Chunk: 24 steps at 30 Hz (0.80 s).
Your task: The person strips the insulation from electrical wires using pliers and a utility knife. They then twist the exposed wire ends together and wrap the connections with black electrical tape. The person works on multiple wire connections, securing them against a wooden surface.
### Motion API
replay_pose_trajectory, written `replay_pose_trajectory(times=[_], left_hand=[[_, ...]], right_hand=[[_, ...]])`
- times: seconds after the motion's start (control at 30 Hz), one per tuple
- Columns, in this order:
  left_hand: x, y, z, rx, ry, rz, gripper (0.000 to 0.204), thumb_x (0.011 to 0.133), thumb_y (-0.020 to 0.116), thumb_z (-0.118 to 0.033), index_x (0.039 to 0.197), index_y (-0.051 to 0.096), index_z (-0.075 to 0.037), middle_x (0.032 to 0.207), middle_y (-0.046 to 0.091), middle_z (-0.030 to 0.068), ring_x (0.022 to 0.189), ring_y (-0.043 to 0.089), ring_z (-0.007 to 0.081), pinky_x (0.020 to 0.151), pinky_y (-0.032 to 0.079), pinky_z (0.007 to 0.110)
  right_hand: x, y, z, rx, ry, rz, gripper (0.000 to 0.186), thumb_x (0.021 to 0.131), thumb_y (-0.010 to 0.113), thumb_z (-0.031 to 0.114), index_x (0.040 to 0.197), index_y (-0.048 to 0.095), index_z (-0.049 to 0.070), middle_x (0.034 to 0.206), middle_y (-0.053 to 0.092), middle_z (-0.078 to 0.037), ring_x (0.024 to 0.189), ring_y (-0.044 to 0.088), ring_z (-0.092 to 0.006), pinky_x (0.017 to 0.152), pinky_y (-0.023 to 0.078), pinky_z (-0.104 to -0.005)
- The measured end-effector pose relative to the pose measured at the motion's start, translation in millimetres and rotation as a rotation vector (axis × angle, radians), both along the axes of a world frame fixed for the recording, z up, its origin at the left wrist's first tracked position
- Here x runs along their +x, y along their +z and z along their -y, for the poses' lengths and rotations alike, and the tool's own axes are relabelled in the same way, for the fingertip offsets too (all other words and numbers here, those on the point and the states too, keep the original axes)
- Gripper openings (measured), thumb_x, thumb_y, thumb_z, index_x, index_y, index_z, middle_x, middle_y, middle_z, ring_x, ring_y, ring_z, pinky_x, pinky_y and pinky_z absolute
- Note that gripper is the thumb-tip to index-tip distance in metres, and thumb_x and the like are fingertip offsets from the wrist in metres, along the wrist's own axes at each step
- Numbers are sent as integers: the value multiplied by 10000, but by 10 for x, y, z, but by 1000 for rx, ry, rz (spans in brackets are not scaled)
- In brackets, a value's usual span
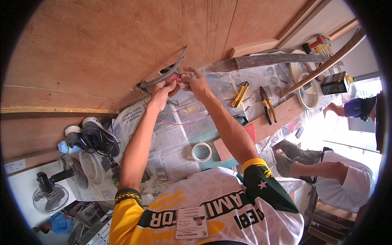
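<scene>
Both arms reach forward to a plywood panel (122, 45). My left hand (162, 91) is closed around a small red item (174, 79), perhaps coiled wire; its exact kind is too small to tell. My right hand (197, 84) meets it from the other side, thumb and fingers bent onto the same red item. A bent grey flexible conduit (178, 64) rises just beyond the fingers, beside a dark hole (166, 69) in the panel. Below my hands, a thin pink-red wire (183, 123) curves across the newspaper.
Newspaper (171, 141) covers the work surface. To the right lie a yellow cutter-like tool (240, 94), yellow-black pliers (267, 106) and a wooden board (281, 116). A tape roll (201, 152) sits nearer me. Shoes (98, 136) stand left; a person (343, 171) bends at right.
</scene>
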State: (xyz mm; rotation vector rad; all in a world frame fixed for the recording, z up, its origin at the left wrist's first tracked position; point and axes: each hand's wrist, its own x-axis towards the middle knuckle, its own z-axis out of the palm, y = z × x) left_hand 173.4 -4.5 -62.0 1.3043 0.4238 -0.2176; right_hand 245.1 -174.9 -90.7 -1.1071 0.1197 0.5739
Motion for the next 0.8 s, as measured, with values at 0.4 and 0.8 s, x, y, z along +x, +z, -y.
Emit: replay_pose_trajectory(times=[0.4,0.8], left_hand=[[-18,142,325,487,130,206,504,754,952,-174,1163,728,16,986,734,63,902,671,132,806,567,311],[64,55,318,831,173,294,198,956,769,-138,1062,726,23,907,769,129,839,728,206,771,560,377]], right_hand=[[19,92,-56,-241,26,99,256,927,776,167,1058,691,-37,796,730,-120,632,684,-171,505,525,-305],[-119,93,-191,-78,-86,93,274,985,740,217,955,627,-31,754,744,-134,561,712,-184,464,534,-327]])
